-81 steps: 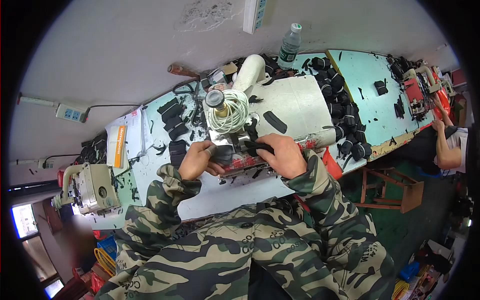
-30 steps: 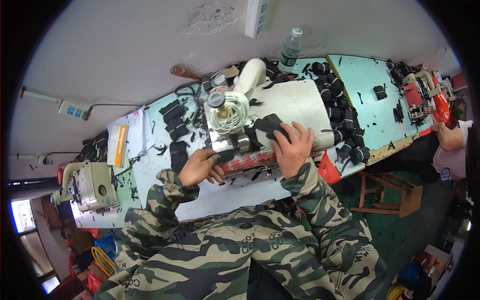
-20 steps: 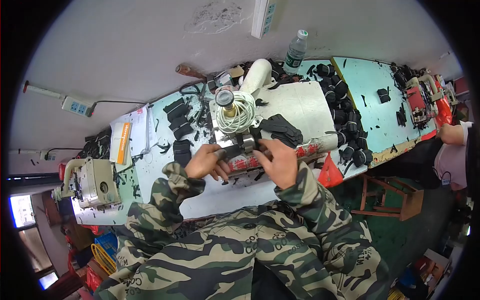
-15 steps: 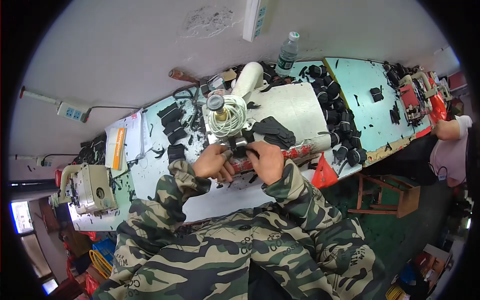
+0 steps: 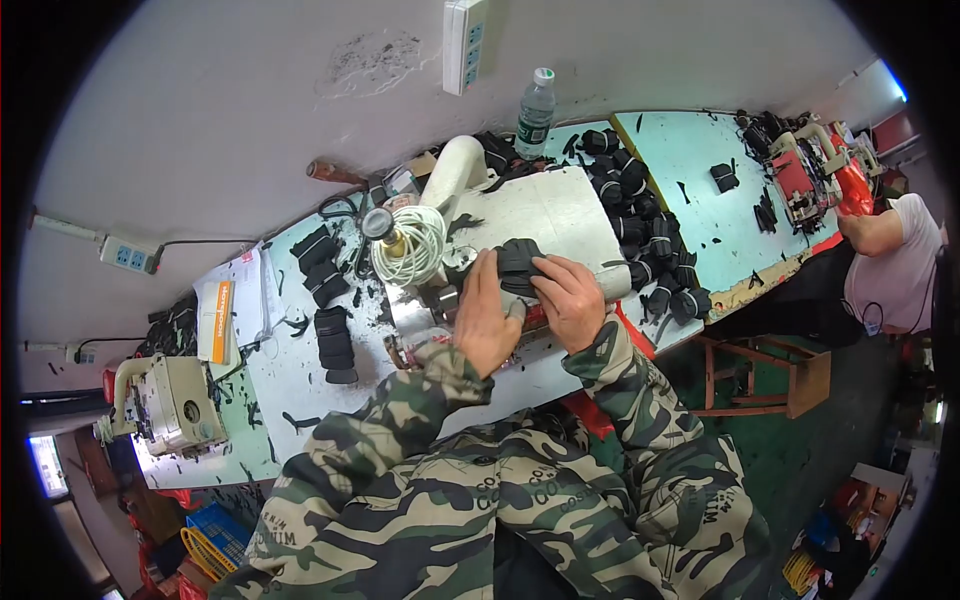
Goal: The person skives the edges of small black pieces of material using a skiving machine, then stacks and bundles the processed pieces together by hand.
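Observation:
Several black fabric pieces (image 5: 517, 262) lie bunched on the white machine bed (image 5: 572, 205), between my two hands. My left hand (image 5: 486, 318) presses along their left side with straight fingers held together; a grey band shows on the thumb. From the right, my right hand (image 5: 572, 303) has its fingertips on the same pieces. Left of both hands is the machine head with a coil of pale cord (image 5: 410, 248) round its brass-coloured post. What lies under my palms is hidden.
Black bundles (image 5: 660, 235) pile up along the right of the machine, and a row of black pieces (image 5: 335, 345) lies at left. A water bottle (image 5: 535, 115) stands behind. Another machine (image 5: 180, 405) is at far left; a person (image 5: 895, 265) sits at right.
Both hands have left the machine head and moved right, onto the black pieces on the bed. These pieces now sit bunched between my hands. The whole view has shifted slightly.

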A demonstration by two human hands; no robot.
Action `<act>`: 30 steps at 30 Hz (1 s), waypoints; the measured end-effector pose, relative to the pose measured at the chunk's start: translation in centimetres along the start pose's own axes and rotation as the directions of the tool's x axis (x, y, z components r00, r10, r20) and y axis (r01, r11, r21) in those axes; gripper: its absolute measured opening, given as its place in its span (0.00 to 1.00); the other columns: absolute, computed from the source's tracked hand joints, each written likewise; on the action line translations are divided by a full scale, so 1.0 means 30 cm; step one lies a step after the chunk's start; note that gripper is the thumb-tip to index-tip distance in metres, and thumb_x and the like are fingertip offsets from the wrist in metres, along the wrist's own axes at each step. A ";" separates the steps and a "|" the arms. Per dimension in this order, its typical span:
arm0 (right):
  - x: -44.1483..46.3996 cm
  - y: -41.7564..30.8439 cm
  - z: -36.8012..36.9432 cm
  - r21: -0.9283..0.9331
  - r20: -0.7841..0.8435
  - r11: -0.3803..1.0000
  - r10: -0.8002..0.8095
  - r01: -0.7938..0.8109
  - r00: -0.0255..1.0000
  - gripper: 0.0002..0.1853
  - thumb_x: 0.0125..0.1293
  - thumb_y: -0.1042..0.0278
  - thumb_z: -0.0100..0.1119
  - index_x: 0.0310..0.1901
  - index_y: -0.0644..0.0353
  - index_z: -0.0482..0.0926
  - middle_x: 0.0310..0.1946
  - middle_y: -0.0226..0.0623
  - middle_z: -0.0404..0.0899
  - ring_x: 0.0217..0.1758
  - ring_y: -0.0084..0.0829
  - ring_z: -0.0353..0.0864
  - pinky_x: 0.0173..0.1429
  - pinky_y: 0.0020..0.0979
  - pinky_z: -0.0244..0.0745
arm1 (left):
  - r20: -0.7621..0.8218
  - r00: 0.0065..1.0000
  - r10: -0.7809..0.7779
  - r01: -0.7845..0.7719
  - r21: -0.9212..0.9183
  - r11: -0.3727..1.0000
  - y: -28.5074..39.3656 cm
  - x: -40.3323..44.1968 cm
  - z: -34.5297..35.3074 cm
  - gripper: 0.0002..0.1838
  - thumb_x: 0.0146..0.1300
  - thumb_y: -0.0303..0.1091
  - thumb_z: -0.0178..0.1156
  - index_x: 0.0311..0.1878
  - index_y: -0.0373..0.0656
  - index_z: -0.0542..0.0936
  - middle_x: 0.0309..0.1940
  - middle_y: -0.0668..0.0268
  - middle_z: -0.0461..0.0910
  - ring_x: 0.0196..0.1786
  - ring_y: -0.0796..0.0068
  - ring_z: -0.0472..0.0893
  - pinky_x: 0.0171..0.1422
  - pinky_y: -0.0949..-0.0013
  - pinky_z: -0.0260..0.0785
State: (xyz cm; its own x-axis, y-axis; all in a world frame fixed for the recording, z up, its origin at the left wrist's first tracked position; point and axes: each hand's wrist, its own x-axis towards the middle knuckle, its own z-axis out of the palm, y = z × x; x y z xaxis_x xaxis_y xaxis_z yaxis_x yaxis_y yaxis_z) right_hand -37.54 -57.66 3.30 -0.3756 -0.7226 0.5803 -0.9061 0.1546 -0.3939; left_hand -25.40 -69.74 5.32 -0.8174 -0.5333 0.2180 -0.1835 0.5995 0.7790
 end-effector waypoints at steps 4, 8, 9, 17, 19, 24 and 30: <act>0.013 0.056 -0.029 0.052 -0.015 0.997 -0.060 0.061 0.998 0.11 0.49 0.77 0.66 0.38 0.63 0.82 0.48 0.38 0.82 0.56 0.42 0.78 0.57 0.41 0.72 | 0.146 0.989 -0.023 0.036 -0.083 0.996 0.026 0.073 0.020 0.38 0.51 0.26 0.59 0.68 0.31 0.59 0.65 0.41 0.65 0.68 0.43 0.64 0.73 0.55 0.57; 0.036 0.030 -0.108 -0.046 0.018 0.991 -0.125 0.126 0.992 0.09 0.48 0.76 0.63 0.35 0.62 0.82 0.45 0.38 0.83 0.51 0.41 0.80 0.52 0.40 0.73 | 0.055 0.997 0.060 -0.060 0.002 0.998 0.064 0.015 -0.040 0.35 0.58 0.28 0.61 0.68 0.33 0.61 0.64 0.41 0.66 0.66 0.43 0.67 0.70 0.56 0.61; 0.044 0.004 -0.123 -0.043 0.000 0.990 -0.137 0.137 0.991 0.09 0.48 0.76 0.63 0.34 0.61 0.82 0.44 0.38 0.83 0.50 0.40 0.80 0.50 0.40 0.74 | 0.031 0.997 0.078 -0.078 0.013 0.997 0.083 -0.022 -0.078 0.30 0.59 0.30 0.64 0.64 0.34 0.67 0.48 0.44 0.79 0.48 0.51 0.82 0.52 0.62 0.75; 0.084 -0.398 0.092 0.185 0.421 0.958 -0.279 0.219 0.863 0.15 0.53 0.72 0.58 0.44 0.64 0.78 0.47 0.42 0.79 0.32 0.35 0.82 0.34 0.34 0.80 | -0.071 0.988 0.135 -0.124 0.143 0.982 -0.269 0.060 -0.422 0.11 0.62 0.28 0.59 0.47 0.36 0.77 0.35 0.47 0.81 0.35 0.46 0.81 0.38 0.58 0.71; 0.122 -0.457 0.138 -0.027 0.501 0.965 -0.211 0.259 0.839 0.18 0.52 0.71 0.57 0.47 0.65 0.78 0.53 0.44 0.76 0.31 0.34 0.81 0.31 0.34 0.79 | 0.168 0.986 0.007 -0.059 0.307 0.950 -0.450 0.218 -0.396 0.18 0.58 0.38 0.62 0.49 0.38 0.77 0.41 0.45 0.80 0.45 0.42 0.79 0.48 0.51 0.71; 0.076 -0.445 0.248 -0.336 0.413 0.877 -0.191 0.344 0.891 0.26 0.53 0.67 0.56 0.56 0.68 0.77 0.62 0.52 0.72 0.23 0.30 0.77 0.23 0.34 0.72 | 0.173 0.943 0.285 -0.318 0.216 0.923 -0.446 0.310 -0.353 0.15 0.53 0.30 0.62 0.45 0.39 0.76 0.43 0.46 0.78 0.45 0.45 0.79 0.49 0.51 0.73; 0.091 -0.458 0.224 -0.347 0.493 0.847 -0.201 0.403 0.847 0.30 0.50 0.71 0.57 0.58 0.71 0.73 0.64 0.55 0.69 0.22 0.26 0.76 0.27 0.28 0.76 | 0.195 0.981 0.010 -0.107 0.496 0.861 -0.381 0.307 -0.352 0.17 0.51 0.35 0.64 0.43 0.40 0.74 0.41 0.52 0.79 0.42 0.50 0.82 0.44 0.51 0.76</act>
State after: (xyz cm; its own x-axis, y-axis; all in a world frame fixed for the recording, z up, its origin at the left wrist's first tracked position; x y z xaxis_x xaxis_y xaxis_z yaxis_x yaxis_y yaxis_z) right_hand -24.81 -66.28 5.51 -0.0401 -0.9750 0.2188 -0.9864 0.0736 0.1471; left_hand -25.06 -87.80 4.63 -0.9100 -0.4007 0.1067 -0.3413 0.8699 0.3560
